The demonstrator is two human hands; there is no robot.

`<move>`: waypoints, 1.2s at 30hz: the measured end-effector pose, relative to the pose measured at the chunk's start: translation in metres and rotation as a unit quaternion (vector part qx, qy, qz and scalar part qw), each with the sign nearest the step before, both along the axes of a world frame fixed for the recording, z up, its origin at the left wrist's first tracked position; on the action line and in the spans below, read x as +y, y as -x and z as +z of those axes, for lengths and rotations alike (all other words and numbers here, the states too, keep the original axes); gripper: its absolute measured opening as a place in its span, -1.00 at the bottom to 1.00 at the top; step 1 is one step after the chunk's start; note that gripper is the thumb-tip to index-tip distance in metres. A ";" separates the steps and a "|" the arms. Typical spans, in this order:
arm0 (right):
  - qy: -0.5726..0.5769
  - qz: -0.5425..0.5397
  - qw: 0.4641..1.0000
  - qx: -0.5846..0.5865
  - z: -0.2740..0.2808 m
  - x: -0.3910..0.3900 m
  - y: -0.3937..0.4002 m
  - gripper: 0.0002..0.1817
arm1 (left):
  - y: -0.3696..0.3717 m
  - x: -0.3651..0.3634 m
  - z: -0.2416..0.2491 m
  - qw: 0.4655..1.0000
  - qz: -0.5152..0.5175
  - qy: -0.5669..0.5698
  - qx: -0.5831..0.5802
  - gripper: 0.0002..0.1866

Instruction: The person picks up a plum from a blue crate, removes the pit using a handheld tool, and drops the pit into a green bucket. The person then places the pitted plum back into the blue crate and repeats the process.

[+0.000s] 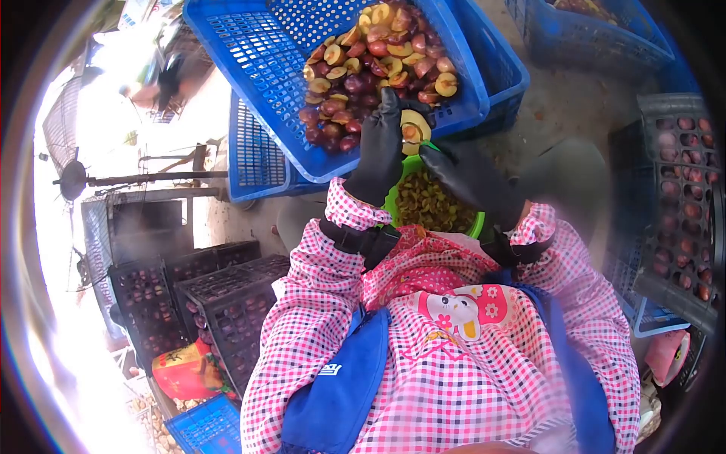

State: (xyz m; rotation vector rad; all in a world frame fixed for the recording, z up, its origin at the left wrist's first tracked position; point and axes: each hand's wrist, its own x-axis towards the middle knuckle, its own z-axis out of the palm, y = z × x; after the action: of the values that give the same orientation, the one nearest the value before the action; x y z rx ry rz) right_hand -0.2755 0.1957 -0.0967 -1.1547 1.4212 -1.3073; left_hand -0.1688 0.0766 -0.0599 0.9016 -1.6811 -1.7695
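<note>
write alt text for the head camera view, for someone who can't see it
A gloved left hand and right hand meet at a cut fruit near a green bowl of small pieces. Beyond is a blue crate of reddish fruit, much of it halved; more crates of fruit stand either side.

Bright daylight, left | blown-out glare there (nearly white) | curved, dark edges | soft blur upper left
</note>
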 end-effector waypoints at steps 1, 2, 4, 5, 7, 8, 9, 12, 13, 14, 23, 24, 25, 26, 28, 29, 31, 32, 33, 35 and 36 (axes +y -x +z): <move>0.000 -0.001 1.000 0.000 -0.003 0.000 0.000 -0.57 | 0.001 0.001 0.001 1.000 -0.001 0.000 0.000 -0.37; 0.000 0.013 0.999 -0.034 -0.009 -0.001 0.000 -0.56 | 0.001 0.002 0.003 1.000 0.000 0.009 -0.015 -0.35; -0.001 0.025 0.997 -0.069 -0.013 -0.002 0.001 -0.55 | 0.002 0.001 0.006 0.999 -0.002 0.018 -0.033 -0.34; -0.015 0.033 0.997 -0.068 -0.013 -0.002 0.003 -0.54 | 0.001 0.000 0.007 0.999 -0.014 0.009 -0.051 -0.33; -0.028 0.039 0.997 -0.068 -0.010 -0.001 0.004 -0.54 | 0.003 0.001 0.011 0.997 -0.027 0.000 -0.069 -0.32; -0.056 0.055 0.993 -0.086 -0.007 -0.001 0.004 -0.55 | 0.004 0.004 0.013 0.998 -0.016 0.012 -0.062 -0.29; -0.084 0.071 0.988 -0.104 -0.003 -0.001 0.004 -0.56 | 0.006 0.006 0.014 0.998 -0.004 0.024 -0.056 -0.27; -0.081 0.060 0.990 -0.103 0.006 -0.001 0.003 -0.59 | 0.015 0.013 0.007 0.993 0.098 -0.065 -0.002 -0.23; -0.081 0.059 0.990 -0.103 0.002 -0.002 0.003 -0.59 | 0.016 0.012 0.007 0.993 0.097 -0.065 -0.002 -0.23; -0.064 0.053 0.989 -0.125 -0.005 -0.003 0.002 -0.57 | 0.016 0.012 0.006 0.992 0.106 -0.074 -0.006 -0.22; -0.042 0.064 0.992 -0.098 0.002 0.002 0.000 -0.59 | 0.000 0.000 0.002 0.998 0.011 -0.024 -0.064 -0.18; -0.036 0.058 0.993 -0.096 0.002 0.001 0.000 -0.59 | 0.002 0.001 0.004 0.998 0.012 0.010 -0.062 -0.17; -0.036 0.057 0.993 -0.095 -0.002 0.000 -0.006 -0.59 | 0.003 0.005 0.005 0.998 0.011 0.010 -0.061 -0.17; 0.028 -0.009 0.998 -0.063 -0.007 -0.001 -0.016 -0.60 | 0.005 0.012 0.005 0.997 0.048 0.062 -0.012 -0.17; 0.097 -0.074 0.992 -0.027 -0.008 -0.005 -0.019 -0.61 | 0.013 0.023 0.010 0.988 0.085 0.119 0.040 -0.17; 0.104 -0.083 0.991 -0.023 -0.009 -0.005 -0.020 -0.63 | 0.015 0.029 0.013 0.982 0.120 0.134 0.051 -0.18; 0.109 -0.090 0.990 -0.018 -0.009 -0.004 -0.021 -0.64 | 0.016 0.030 0.013 0.975 0.156 0.147 0.062 -0.18; 0.124 -0.091 0.988 -0.001 -0.010 -0.005 -0.019 -0.64 | 0.019 0.023 0.011 0.980 0.162 0.082 0.083 -0.19; 0.136 -0.091 0.986 0.014 -0.010 -0.005 -0.019 -0.63 | 0.019 0.020 0.012 0.980 0.169 0.014 0.101 -0.19; 0.109 -0.053 0.992 -0.016 -0.012 -0.005 -0.014 -0.64 | 0.011 0.017 0.017 0.982 0.119 0.132 0.057 -0.19; 0.082 -0.015 0.995 -0.045 -0.009 -0.004 -0.012 -0.64 | 0.008 0.016 0.019 0.966 0.069 0.247 0.013 -0.20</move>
State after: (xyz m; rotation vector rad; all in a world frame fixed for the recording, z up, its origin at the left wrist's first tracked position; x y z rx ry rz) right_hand -0.2631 0.1914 -0.1062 -1.1694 1.2885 -1.5019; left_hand -0.1769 0.0925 -0.0409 0.7403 -1.8713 -1.1815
